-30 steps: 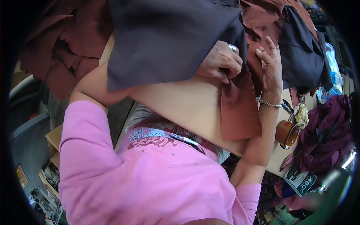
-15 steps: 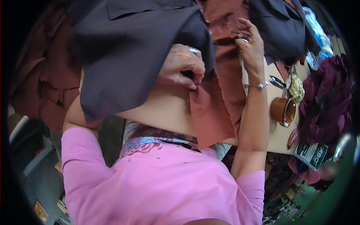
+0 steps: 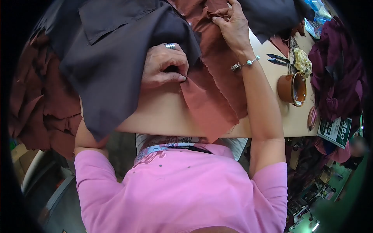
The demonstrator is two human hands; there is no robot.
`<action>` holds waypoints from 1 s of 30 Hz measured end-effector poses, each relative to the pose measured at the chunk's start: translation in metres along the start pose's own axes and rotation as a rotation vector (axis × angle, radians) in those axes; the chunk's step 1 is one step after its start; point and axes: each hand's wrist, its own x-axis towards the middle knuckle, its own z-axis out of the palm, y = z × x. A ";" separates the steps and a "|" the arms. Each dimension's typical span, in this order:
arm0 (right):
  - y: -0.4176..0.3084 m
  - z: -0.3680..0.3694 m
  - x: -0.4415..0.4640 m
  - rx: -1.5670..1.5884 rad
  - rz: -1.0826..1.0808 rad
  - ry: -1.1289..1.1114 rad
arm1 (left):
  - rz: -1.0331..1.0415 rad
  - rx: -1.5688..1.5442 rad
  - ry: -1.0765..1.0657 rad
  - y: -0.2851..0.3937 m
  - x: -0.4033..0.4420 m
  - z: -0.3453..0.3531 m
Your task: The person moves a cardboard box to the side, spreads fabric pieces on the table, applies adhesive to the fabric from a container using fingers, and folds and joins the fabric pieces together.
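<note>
Rust cloth (image 3: 208, 103) lies over the worktop's (image 3: 163, 120) near edge, your left hand (image 3: 165, 64) closed in a pinch on its border, your right hand (image 3: 235, 29) pinching a rust fold farther up; even, light tension should limit creasing.

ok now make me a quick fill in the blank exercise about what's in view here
1. The left hand, pinching the reddish-brown cloth, wears a silver ____ on a finger.
2. Around the other wrist is a beaded ____.
3. Of the two hands, the ____ one is nearer the brown pot.
4. The sleeves of the person's top are ____.

Missing words: ring; bracelet; right; pink.
</note>
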 end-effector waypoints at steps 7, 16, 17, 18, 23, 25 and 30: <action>0.005 0.009 0.012 0.263 0.176 -0.139 | -0.028 0.033 -0.001 0.003 0.004 -0.001; 0.013 -0.008 0.010 0.262 0.071 0.018 | -0.034 0.255 0.068 0.005 0.005 0.004; 0.009 -0.015 0.000 0.195 0.128 -0.048 | -0.028 0.352 0.111 0.009 0.006 0.008; 0.005 -0.021 -0.010 0.099 0.095 -0.086 | -0.052 0.398 0.148 0.012 0.006 0.011; -0.009 -0.031 -0.047 -0.301 -0.012 -0.138 | -0.134 0.630 0.318 0.007 0.008 0.024; 0.001 -0.022 -0.056 -0.320 -0.237 -0.035 | -0.055 0.742 0.393 -0.003 0.011 0.025; 0.006 -0.009 -0.062 -0.385 -0.371 0.011 | -0.067 0.929 0.470 0.008 0.008 -0.004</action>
